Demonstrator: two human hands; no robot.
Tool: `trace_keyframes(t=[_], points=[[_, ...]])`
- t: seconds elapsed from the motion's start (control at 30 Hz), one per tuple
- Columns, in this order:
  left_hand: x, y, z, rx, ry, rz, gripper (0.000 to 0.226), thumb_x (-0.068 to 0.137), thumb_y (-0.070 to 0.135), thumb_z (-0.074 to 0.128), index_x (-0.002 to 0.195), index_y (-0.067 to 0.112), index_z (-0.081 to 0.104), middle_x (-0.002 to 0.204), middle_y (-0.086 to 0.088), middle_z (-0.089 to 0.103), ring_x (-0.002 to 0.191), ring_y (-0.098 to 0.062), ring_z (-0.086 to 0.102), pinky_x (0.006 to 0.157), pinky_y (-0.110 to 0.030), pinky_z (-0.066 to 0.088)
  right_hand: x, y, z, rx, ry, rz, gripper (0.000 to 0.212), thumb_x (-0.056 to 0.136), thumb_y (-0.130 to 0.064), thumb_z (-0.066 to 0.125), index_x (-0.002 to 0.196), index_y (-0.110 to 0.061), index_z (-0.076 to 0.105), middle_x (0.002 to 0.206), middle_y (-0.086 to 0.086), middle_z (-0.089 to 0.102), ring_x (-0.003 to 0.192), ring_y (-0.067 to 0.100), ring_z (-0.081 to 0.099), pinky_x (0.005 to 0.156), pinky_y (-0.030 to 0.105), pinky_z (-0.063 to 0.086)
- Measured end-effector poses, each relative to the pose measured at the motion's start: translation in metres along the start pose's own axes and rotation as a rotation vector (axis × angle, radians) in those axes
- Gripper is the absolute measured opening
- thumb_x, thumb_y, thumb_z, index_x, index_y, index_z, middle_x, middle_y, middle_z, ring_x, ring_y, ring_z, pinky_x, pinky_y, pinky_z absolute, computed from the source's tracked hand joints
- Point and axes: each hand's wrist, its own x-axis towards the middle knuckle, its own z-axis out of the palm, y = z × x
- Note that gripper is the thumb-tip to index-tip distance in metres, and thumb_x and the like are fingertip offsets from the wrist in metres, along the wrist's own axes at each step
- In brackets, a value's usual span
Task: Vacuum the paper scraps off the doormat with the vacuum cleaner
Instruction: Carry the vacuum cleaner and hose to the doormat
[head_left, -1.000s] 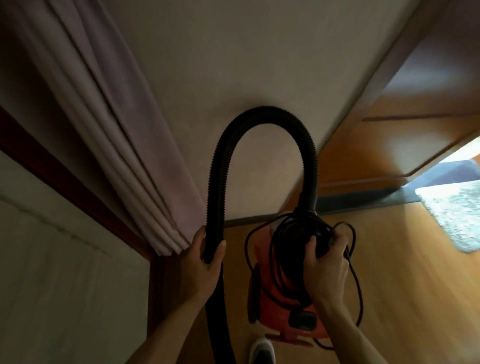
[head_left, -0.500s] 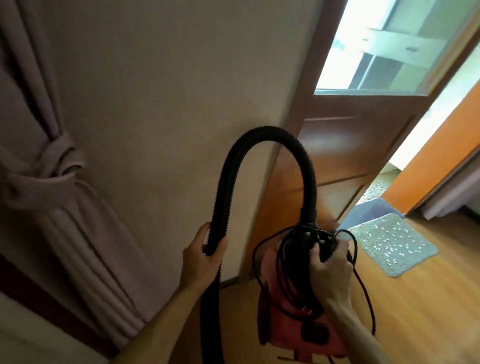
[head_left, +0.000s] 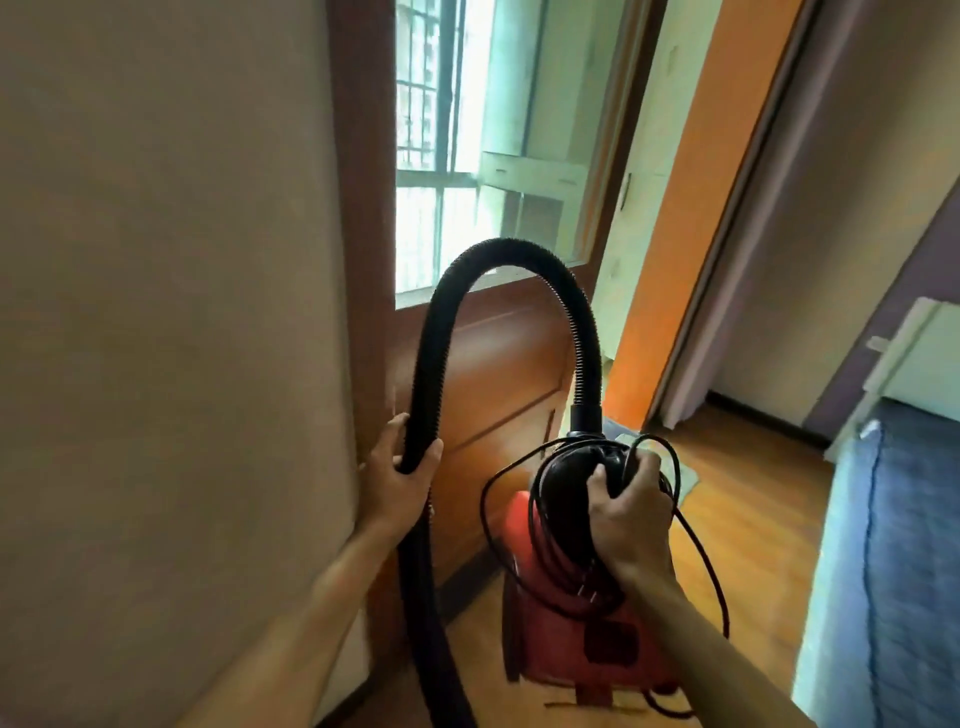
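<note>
Red vacuum cleaner (head_left: 582, 629) hangs off the floor from right hand (head_left: 626, 512), closed on its black top handle w/ cord loops, left hand (head_left: 397, 486) wrapped round hose (head_left: 434, 364); doormat (head_left: 687, 474) lies ahead-right, mostly hidden, nearer right hand.

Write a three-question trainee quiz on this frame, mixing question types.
1. True or false: the left hand grips the ribbed black hose.
2. What does the right hand hold? A) the top handle of the red vacuum cleaner B) the brown wooden door C) a curtain
3. Fill in: the loose black power cord is coiled around the vacuum's ____.

Key: 1 true; 2 A; 3 handle.
</note>
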Motion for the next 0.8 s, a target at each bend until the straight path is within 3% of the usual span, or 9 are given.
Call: trace_keyframes(t=[0.1,0.23,0.3,0.37,0.43,0.53,0.63,0.8], points=[[0.017,0.032,0.038,0.032,-0.039,0.073,0.045,0.092,0.035,0.07,0.133,0.029,0.053,0.077,-0.006,0.071,0.055,-0.02,0.068,0.053,-0.037,0.06,0.03,0.01,-0.027,-0.022,0.079,0.038,0.035,0.091,-0.018,0.063,0.117,-0.001,0.048,0.082,0.013,0.066,0.08,0.038,0.064,0.069,0.034,0.044],[0.029,0.071,0.089,0.024,-0.097,0.182,0.043,0.091,0.031,0.072,0.131,0.025,0.056,0.077,0.0,0.069,0.054,-0.012,0.065,0.042,-0.013,0.048,0.071,0.024,-0.065,-0.073,0.143,0.061,0.033,0.092,-0.019,0.062,0.117,-0.003,0.047,0.062,-0.009,0.047,0.061,0.027,0.055,0.061,0.028,0.032],[0.033,0.088,0.115,0.005,-0.134,0.197,0.045,0.091,0.03,0.072,0.132,0.028,0.056,0.081,-0.001,0.071,0.056,-0.014,0.067,0.045,-0.019,0.052,0.091,0.033,-0.084,-0.088,0.174,0.067,0.034,0.092,-0.018,0.062,0.118,-0.001,0.048,0.061,-0.01,0.045,0.055,0.019,0.051,0.057,0.024,0.026],[0.038,0.104,0.14,-0.019,-0.161,0.21,0.041,0.09,0.032,0.072,0.128,0.036,0.056,0.081,-0.001,0.073,0.057,-0.016,0.068,0.05,-0.029,0.056,0.112,0.042,-0.102,-0.101,0.193,0.082,0.039,0.092,-0.019,0.062,0.123,0.0,0.047,0.068,-0.004,0.05,0.064,0.025,0.059,0.059,0.022,0.027],[0.042,0.12,0.166,-0.043,-0.185,0.219,0.036,0.09,0.033,0.072,0.121,0.043,0.056,0.076,0.002,0.071,0.052,-0.013,0.065,0.047,-0.025,0.053,0.131,0.054,-0.118,-0.108,0.209,0.102,0.04,0.092,-0.021,0.062,0.123,-0.001,0.048,0.076,0.006,0.059,0.079,0.035,0.064,0.064,0.027,0.036],[0.046,0.142,0.206,-0.056,-0.198,0.227,0.033,0.09,0.031,0.072,0.121,0.038,0.059,0.071,0.004,0.069,0.044,-0.006,0.06,0.043,-0.016,0.047,0.16,0.07,-0.14,-0.122,0.231,0.123,0.038,0.091,-0.023,0.061,0.12,-0.002,0.048,0.09,0.018,0.067,0.084,0.038,0.065,0.068,0.033,0.044],[0.054,0.159,0.245,-0.068,-0.214,0.222,0.033,0.09,0.031,0.071,0.121,0.035,0.06,0.072,0.002,0.07,0.051,-0.015,0.064,0.054,-0.031,0.057,0.186,0.081,-0.162,-0.148,0.246,0.132,0.039,0.093,-0.023,0.06,0.123,-0.002,0.047,0.098,0.02,0.067,0.092,0.039,0.064,0.071,0.033,0.045],[0.059,0.183,0.304,-0.108,-0.242,0.247,0.037,0.089,0.034,0.072,0.124,0.038,0.059,0.081,0.003,0.072,0.062,-0.021,0.069,0.066,-0.04,0.06,0.222,0.101,-0.195,-0.191,0.271,0.146,0.042,0.094,-0.022,0.059,0.127,-0.001,0.046,0.105,0.024,0.067,0.098,0.04,0.064,0.072,0.031,0.043]])
